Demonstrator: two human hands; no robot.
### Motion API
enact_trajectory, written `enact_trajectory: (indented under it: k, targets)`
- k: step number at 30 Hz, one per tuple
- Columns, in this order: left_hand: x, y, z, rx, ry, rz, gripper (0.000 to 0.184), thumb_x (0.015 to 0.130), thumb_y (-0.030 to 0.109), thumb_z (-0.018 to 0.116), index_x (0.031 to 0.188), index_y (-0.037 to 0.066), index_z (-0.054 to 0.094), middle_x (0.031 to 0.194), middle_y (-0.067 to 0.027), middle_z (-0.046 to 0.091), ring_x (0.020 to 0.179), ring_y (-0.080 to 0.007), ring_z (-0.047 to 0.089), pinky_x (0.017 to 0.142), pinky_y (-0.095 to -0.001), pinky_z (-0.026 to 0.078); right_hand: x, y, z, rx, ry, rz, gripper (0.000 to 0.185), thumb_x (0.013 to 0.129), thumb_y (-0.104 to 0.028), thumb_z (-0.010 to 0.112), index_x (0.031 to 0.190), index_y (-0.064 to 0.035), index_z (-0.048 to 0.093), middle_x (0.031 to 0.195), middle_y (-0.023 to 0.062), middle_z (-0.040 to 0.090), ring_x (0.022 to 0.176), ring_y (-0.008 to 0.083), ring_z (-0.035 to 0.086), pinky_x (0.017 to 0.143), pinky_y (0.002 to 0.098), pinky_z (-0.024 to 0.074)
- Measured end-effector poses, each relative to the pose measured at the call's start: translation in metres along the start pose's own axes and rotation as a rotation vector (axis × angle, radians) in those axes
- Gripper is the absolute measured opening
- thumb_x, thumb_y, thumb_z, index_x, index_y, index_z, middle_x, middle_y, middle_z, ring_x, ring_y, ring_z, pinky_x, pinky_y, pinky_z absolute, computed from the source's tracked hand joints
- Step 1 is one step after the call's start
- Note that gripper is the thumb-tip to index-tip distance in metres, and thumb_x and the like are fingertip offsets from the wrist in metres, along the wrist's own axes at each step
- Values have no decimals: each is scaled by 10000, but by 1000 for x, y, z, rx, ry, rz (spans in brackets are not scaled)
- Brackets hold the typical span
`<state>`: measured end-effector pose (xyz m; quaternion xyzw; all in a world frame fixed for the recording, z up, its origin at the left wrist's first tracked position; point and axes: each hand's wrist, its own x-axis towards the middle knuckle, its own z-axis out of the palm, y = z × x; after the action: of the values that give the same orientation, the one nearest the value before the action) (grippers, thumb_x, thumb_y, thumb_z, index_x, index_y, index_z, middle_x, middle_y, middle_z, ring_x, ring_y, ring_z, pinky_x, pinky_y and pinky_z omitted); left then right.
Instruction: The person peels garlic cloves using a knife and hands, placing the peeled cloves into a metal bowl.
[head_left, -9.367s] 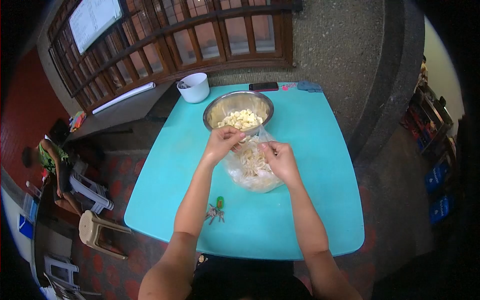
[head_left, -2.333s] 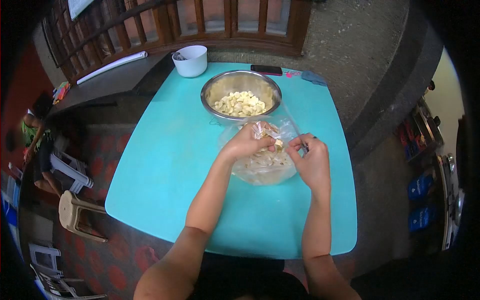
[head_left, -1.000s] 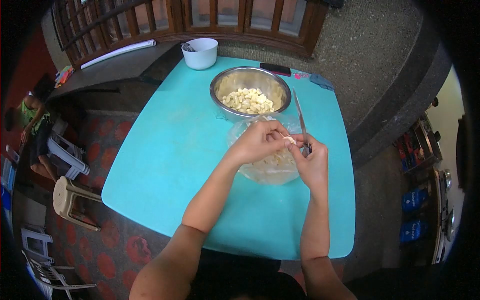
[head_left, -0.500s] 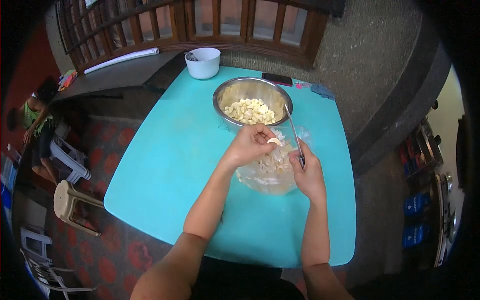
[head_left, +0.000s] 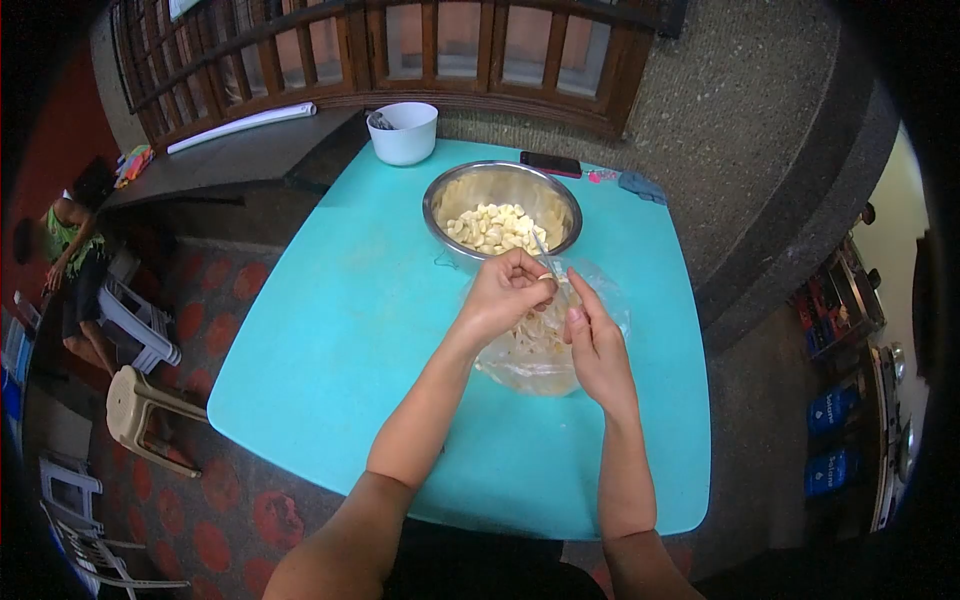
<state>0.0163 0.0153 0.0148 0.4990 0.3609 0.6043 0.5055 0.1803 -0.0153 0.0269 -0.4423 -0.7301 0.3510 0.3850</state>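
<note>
A small pale piece (head_left: 547,277) is pinched in the left hand's (head_left: 505,297) fingertips, just beside the right hand (head_left: 602,352), which grips a thin knife (head_left: 541,243); short, light strokes angled away from those fingertips seem safest. Below both hands sits a clear bag (head_left: 537,381); beyond them, a metal bowl (head_left: 545,190). Fingers hide the knife's handle and where its edge meets the piece.
</note>
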Motion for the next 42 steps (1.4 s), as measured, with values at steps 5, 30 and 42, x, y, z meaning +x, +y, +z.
enact_trajectory:
  k: [5, 30, 42]
  targets:
    - [-1, 2, 0, -63, 2, 15, 154, 782, 31, 668, 851, -25, 543, 728, -63, 605, 623, -93, 586, 568, -222, 485, 2, 14, 8, 250, 0, -34, 396, 955, -147, 464, 1337, -48, 432, 856, 45, 580, 677, 133, 521, 624, 288, 442]
    - [-17, 15, 19, 149, -70, 137, 126, 765, -22, 675, 846, -21, 579, 825, -82, 651, 674, -85, 617, 649, -222, 514, 9, 17, 3, 928, -77, 81, 249, 953, -225, 508, 1117, -41, 476, 722, 28, 516, 445, 55, 422, 392, 196, 332]
    - [-1, 3, 0, -23, -26, 59, 263, 843, 31, 632, 1096, -38, 617, 977, -111, 662, 839, -131, 637, 761, -258, 533, 3, 5, 9, 945, 1, 77, 269, 952, -229, 510, 1140, -42, 468, 740, 33, 528, 450, 67, 441, 395, 208, 343]
